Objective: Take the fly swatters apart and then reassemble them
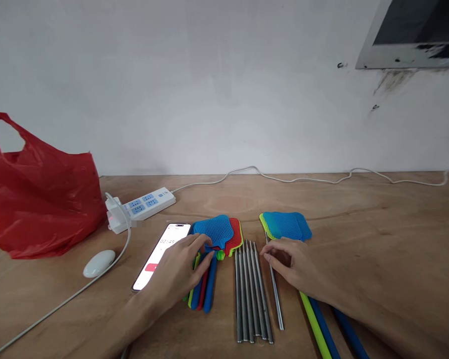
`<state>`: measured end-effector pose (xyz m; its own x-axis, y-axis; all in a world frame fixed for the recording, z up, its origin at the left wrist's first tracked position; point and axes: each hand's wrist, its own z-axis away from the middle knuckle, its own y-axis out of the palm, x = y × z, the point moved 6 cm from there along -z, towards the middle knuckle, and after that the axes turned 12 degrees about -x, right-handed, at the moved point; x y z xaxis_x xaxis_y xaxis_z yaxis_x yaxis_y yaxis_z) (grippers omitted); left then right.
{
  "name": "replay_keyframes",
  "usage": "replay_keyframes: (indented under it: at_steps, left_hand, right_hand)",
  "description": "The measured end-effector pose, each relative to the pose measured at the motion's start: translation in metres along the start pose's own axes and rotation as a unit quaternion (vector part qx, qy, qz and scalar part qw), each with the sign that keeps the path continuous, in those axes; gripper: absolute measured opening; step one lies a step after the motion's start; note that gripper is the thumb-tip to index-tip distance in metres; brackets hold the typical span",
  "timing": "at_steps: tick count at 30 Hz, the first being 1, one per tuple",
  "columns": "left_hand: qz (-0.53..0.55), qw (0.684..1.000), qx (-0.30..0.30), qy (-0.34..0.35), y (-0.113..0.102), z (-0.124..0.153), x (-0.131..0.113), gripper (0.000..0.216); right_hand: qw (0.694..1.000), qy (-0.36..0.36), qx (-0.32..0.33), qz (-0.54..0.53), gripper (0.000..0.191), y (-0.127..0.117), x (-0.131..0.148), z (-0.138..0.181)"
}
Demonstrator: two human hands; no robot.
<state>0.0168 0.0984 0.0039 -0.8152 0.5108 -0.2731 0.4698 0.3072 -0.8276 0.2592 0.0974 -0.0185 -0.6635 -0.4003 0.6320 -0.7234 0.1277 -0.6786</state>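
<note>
My left hand point(181, 267) lies on a pile of loose fly-swatter parts: blue, red and yellow mesh heads point(219, 232) and short coloured handles point(205, 289). Its fingers are curled on the base of a blue head. My right hand point(294, 264) rests beside a second pile of swatter heads point(286, 225) whose long green and blue handles point(318, 324) run under my forearm. Its fingertips pinch a single metal rod point(277, 299). Several more metal rods point(250, 294) lie side by side between my hands.
A phone point(160, 254) with a running timer lies left of my left hand. Further left are a white mouse point(99, 263), a white power strip point(142, 207) with cables, and a red plastic bag point(37, 199). A white wall stands behind the wooden table point(377, 234).
</note>
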Motion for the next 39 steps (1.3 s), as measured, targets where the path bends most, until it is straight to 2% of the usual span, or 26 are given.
replay_keyframes:
  at_steps: [5, 10, 15, 17, 22, 25, 28, 33, 39]
  left_hand:
    - [0.009, 1.0, 0.0, 0.011, -0.001, 0.0, -0.003, 0.018]
    - [0.038, 0.999, 0.001, 0.036, -0.001, 0.0, -0.008, 0.018]
    - [0.059, 0.996, 0.006, 0.061, -0.004, -0.001, -0.017, 0.018]
    - [0.058, 0.996, 0.009, 0.066, -0.006, -0.002, -0.02, 0.019]
    - [0.057, 0.996, 0.013, 0.071, -0.005, -0.003, -0.021, 0.02]
    - [0.054, 0.996, 0.019, 0.071, -0.003, -0.003, -0.02, 0.02]
    - [0.053, 0.996, 0.027, 0.072, -0.002, -0.002, -0.021, 0.02]
    - [0.053, 0.995, 0.037, 0.075, -0.001, -0.001, -0.022, 0.019]
    - [0.064, 0.994, 0.041, 0.078, 0.0, 0.0, -0.022, 0.019]
  right_hand:
    - [0.998, -0.048, 0.03, 0.034, 0.015, 0.001, 0.01, 0.002]
    - [0.993, -0.056, 0.001, 0.104, 0.012, -0.009, 0.003, -0.002]
    - [0.977, -0.032, -0.028, 0.211, 0.002, -0.023, -0.013, -0.006]
    - [0.978, -0.038, -0.011, 0.206, 0.006, -0.023, -0.012, -0.005]
    - [0.984, -0.077, 0.079, 0.137, 0.011, -0.014, 0.006, 0.002]
    - [0.988, -0.078, 0.103, 0.089, 0.013, -0.011, 0.013, 0.004]
    - [0.987, -0.083, 0.083, 0.11, 0.02, -0.014, 0.01, 0.002]
    - [0.966, -0.073, 0.003, 0.248, 0.022, -0.026, -0.009, -0.007]
    - [0.938, -0.022, -0.008, 0.346, 0.023, -0.031, -0.024, -0.011]
